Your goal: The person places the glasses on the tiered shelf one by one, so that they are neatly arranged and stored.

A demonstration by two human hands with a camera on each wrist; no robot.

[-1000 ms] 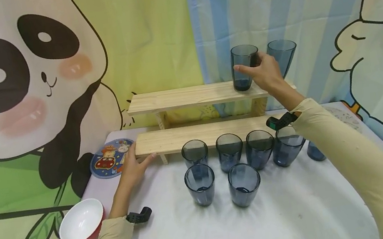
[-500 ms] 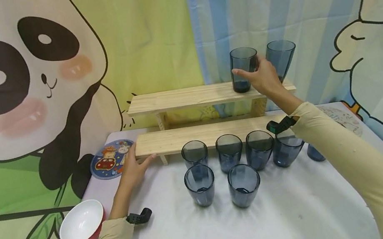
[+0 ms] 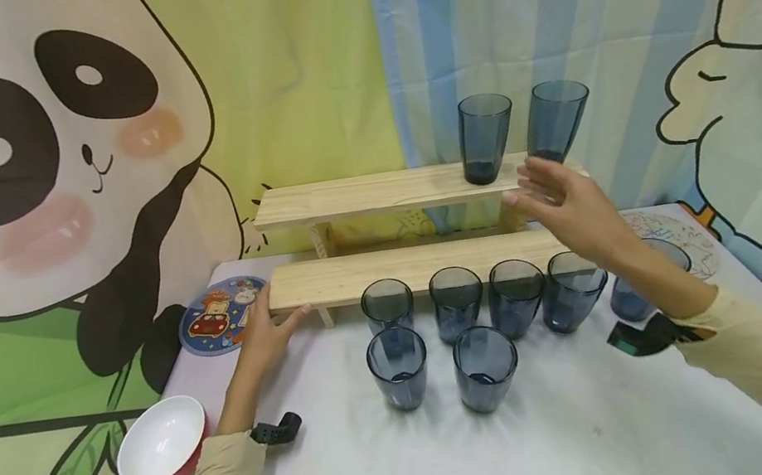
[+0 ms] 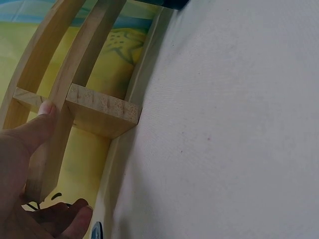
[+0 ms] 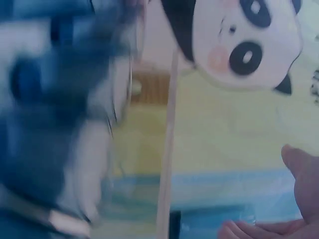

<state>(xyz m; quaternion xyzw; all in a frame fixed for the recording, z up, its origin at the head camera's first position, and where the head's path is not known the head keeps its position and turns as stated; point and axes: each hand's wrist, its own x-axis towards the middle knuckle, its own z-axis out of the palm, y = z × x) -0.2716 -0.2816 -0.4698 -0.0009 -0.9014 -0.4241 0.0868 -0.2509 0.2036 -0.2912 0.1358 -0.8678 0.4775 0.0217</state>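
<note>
A two-tier wooden shelf (image 3: 386,268) stands at the back of the table. My left hand (image 3: 265,345) grips the left end of its lower board, thumb on the front edge, as the left wrist view also shows. Two tall blue-grey glasses stand on the upper board: a left glass (image 3: 487,137) and a right glass (image 3: 559,115). In front of the right part of the shelf hovers my right hand (image 3: 577,213), its fingers loosely spread and holding nothing. It is just below the right glass and hides part of the board's right end.
Several more blue-grey glasses stand on the white table before the shelf, among them a front left glass (image 3: 399,373) and a front right glass (image 3: 487,371). A white bowl (image 3: 161,441) and a blue round mat (image 3: 220,318) lie at the left. Another round mat (image 3: 684,237) lies right.
My right hand has let go of the left glass on the upper board and drawn back down and to the right. The glass stays standing there. My left hand has not moved.
</note>
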